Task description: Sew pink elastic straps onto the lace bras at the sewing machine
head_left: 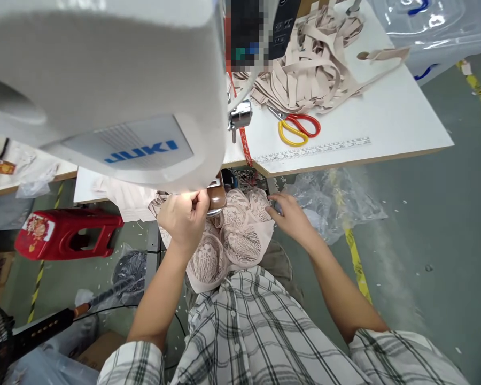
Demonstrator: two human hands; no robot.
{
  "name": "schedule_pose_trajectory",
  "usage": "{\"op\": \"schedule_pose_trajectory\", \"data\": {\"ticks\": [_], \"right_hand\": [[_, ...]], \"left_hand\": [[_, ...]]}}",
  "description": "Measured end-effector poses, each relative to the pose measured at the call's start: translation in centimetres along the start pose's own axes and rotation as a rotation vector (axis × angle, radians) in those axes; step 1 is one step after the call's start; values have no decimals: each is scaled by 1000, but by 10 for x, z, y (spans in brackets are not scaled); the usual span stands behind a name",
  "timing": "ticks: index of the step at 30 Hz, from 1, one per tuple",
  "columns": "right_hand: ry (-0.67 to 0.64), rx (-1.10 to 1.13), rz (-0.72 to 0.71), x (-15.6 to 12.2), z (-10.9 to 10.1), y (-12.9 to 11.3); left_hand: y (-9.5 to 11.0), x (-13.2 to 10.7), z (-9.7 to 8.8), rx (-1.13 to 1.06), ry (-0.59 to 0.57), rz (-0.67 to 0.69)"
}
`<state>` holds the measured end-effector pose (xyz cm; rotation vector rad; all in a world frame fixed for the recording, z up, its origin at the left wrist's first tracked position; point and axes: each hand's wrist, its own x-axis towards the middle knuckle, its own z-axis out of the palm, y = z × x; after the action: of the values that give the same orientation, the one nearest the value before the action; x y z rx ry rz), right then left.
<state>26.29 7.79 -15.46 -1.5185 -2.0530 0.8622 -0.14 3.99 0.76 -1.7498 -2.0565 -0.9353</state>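
— Where is the lace?

— I see the pink lace piece (240, 235) hanging just under the sewing machine (104, 80), above the checked shirt (256, 331). The left hand (183, 215) is curled up tight. Its fingers pinch the top left edge of the lace. The right hand (291, 214) lies on the right edge with its fingers close together. I cannot tell if they pinch it.

— Any words to read?

— Yes. The blue letters (141, 151) on the machine say "JUKI". The white table (385, 123) has a ruler (312, 149), but its numbers are too small to read. Red and yellow scissors (299, 128) lie just beside it, near a pile of pink strips (312, 59).
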Motion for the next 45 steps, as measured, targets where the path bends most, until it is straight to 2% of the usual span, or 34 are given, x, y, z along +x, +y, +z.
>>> {"op": "schedule_pose_trajectory", "data": {"ticks": [7,14,17,28,32,35,38,41,45], "right_hand": [[-44,84,20,4,-3,-14],[-108,173,-3,11,-20,-58],[-126,198,-1,14,-24,-70],[-133,211,-18,10,-18,-61],[-116,265,-20,13,-23,-76],[2,339,-108,19,-33,-110],[126,358,-338,33,-42,-151],[125,265,-550,51,-45,-181],[63,178,-604,68,-45,-192]], "left_hand": [[-3,-2,4,34,78,20],[0,1,-1,34,-6,2],[2,1,-2,20,-22,-11],[7,1,-3,46,-9,-42],[5,1,-4,66,9,-13],[4,2,-6,84,-37,-3],[5,6,-10,95,-66,9],[5,11,-14,114,-95,32],[3,16,-17,123,-125,80]]}}
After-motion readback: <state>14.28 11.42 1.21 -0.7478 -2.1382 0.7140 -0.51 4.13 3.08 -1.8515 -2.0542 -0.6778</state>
